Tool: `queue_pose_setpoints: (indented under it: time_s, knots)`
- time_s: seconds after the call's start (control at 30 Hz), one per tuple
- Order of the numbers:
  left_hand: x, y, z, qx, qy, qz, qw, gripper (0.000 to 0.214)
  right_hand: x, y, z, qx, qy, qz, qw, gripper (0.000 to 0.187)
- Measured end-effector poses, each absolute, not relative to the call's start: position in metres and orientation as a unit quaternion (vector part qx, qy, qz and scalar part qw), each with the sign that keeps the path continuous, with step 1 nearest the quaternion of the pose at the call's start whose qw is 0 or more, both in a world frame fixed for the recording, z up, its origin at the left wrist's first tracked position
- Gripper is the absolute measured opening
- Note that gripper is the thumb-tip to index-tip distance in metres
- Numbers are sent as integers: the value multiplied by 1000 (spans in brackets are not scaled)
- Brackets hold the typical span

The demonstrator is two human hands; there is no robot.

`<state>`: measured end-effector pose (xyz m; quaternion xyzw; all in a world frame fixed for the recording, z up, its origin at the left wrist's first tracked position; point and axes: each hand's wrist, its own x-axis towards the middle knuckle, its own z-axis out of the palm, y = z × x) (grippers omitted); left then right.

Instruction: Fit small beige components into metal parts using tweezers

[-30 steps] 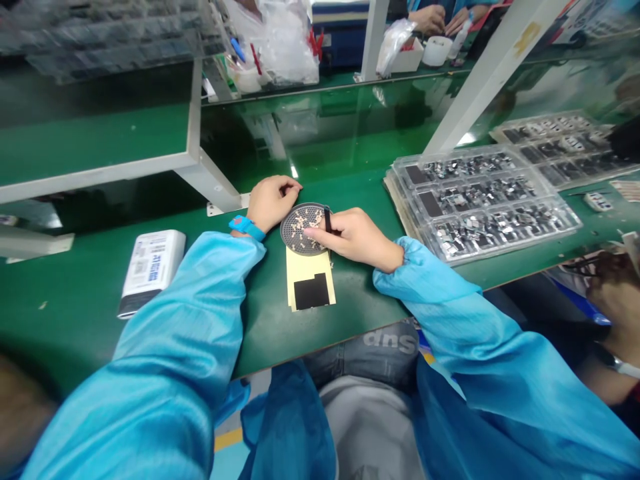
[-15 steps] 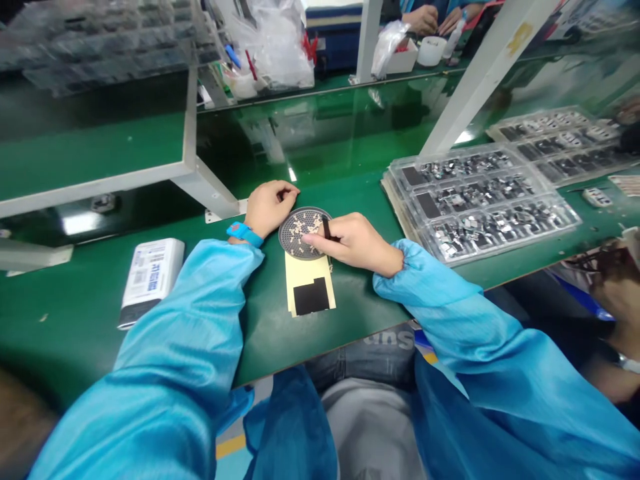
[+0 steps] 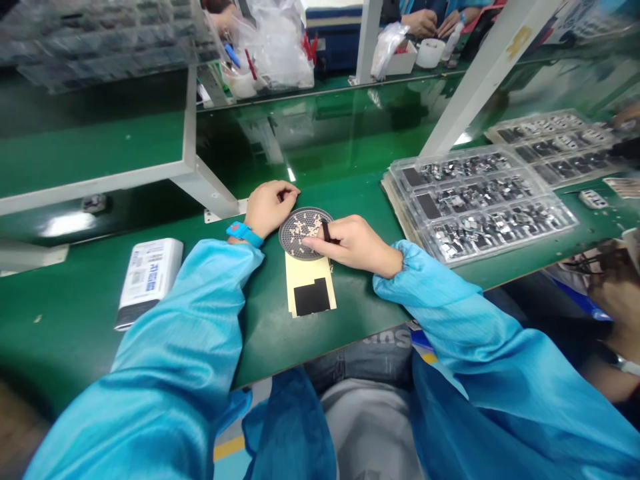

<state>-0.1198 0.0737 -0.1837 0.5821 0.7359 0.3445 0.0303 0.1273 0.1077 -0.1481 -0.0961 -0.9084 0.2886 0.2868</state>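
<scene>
A round, dark, perforated dish [image 3: 295,252] sits in front of me with several small beige pieces [image 3: 303,229] scattered in it. My right hand [image 3: 357,243] reaches over its right side, fingers closed around a slim black tool [image 3: 326,231]; the tool's tip is hard to see. Resting on the bench at the dish's upper left, my left hand [image 3: 270,205] has its fingers curled together, with nothing visible in them. Below the dish, partly under it, lies a pale yellow sheet [image 3: 299,268] with a black rectangular patch [image 3: 313,298] on it.
A white pack [image 3: 151,267] lies on the green bench [image 3: 270,333] at left. To the right is a clear compartment tray [image 3: 480,200] of small metal parts, with another tray [image 3: 560,143] beyond. A white shelf leg [image 3: 213,190] stands near my left hand. Another person's hands [image 3: 430,23] show behind.
My right hand and the black tool have shifted only slightly over the dish. My left hand stays in place. Another person's hand has appeared at the upper left, behind the plastic bags.
</scene>
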Motion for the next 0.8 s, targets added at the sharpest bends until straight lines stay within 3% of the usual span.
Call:
queue_pose_setpoints:
  time_s: [0.8]
  knots:
    - [-121, 75, -184, 582, 739, 338, 27, 24, 129, 106, -138, -135, -933, 228, 244, 61]
